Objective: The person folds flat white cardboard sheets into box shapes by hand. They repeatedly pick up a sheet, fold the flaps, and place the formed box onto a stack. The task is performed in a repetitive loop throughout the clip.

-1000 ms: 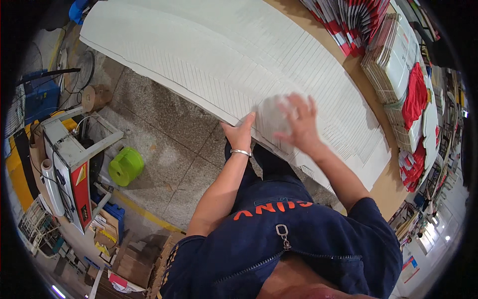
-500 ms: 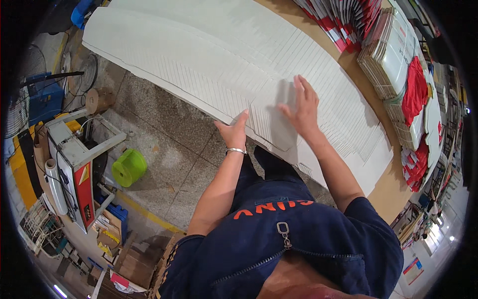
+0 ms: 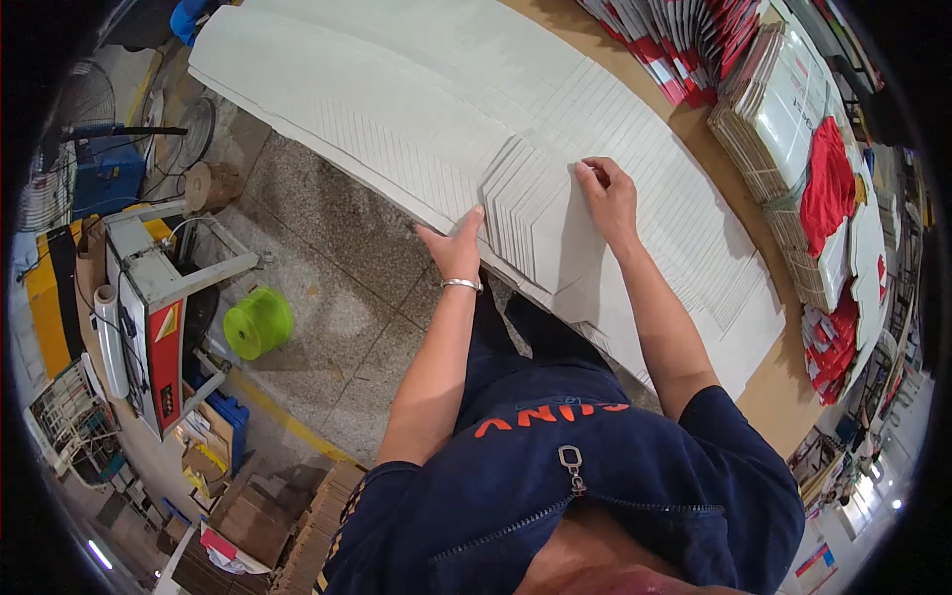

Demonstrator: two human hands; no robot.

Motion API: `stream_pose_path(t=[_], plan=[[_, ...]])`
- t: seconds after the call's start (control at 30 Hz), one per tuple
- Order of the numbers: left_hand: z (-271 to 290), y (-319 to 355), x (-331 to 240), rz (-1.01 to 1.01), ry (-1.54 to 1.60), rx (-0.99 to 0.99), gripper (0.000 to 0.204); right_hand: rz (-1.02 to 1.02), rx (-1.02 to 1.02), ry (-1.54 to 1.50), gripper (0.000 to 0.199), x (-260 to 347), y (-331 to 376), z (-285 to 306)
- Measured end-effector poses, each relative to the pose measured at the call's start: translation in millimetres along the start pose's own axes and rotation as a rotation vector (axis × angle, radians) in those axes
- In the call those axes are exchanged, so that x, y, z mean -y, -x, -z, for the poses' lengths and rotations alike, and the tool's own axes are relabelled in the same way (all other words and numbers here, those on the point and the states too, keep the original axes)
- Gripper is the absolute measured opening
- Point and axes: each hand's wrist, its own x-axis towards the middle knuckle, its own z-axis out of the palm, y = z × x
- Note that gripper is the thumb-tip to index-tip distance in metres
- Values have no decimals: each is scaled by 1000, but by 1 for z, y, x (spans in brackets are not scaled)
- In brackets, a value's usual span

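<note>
Large pale paper or card sheets (image 3: 397, 79) lie overlapped in a fanned stack, their many edges showing as thin lines. My left hand (image 3: 458, 250), with a metal bracelet at its wrist, rests at the stack's near edge. Its thumb is on top, spread away from a finger, and the other fingers are hidden. Just right of it, a bunch of sheets (image 3: 513, 213) has stepped, angled edges. My right hand (image 3: 612, 203) is over the sheets farther right, fingers bent and thumb brought to them in a pinch. Whatever may be between those fingertips is too small to make out.
The sheets lie on a brown tabletop (image 3: 769, 402). Along its right side are red and white folded packs (image 3: 684, 45), bundled cartons (image 3: 769, 109) and a red cloth or bag (image 3: 828, 188). Left on the floor are a green spool (image 3: 258, 322) and a metal-framed machine (image 3: 159, 297).
My right hand has gone from stretched fingers to a curled pinch. The stepped sheet edges between my hands now stand out more. My left hand stays at the stack's near edge.
</note>
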Motion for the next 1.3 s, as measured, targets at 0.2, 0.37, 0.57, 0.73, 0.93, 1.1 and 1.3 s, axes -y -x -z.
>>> stream_pose_path(t=[0.2,0.37,0.57,0.73,0.93,1.1,1.3], plan=[[-1,7,-18,-24,-390,-131,112,-96,-120,-164,36,-12,-5,-5],[8,7,-22,-357,-584,-135,121,-99,-219,-323,34,-7,-3,-9],[7,12,-46,-974,-979,17,81,-186,-224,-422,30,-11,0,-4],[13,12,-33,-685,-433,664,35,-116,-284,-441,28,-10,-1,-9],[9,31,-12,404,398,716,18,-143,-185,-271,28,-7,0,-5],[1,28,-18,-6,-121,756,21,18,-96,50,22,0,13,-1],[-2,31,-18,-25,-303,646,20,251,-269,181,23,-4,26,-10]])
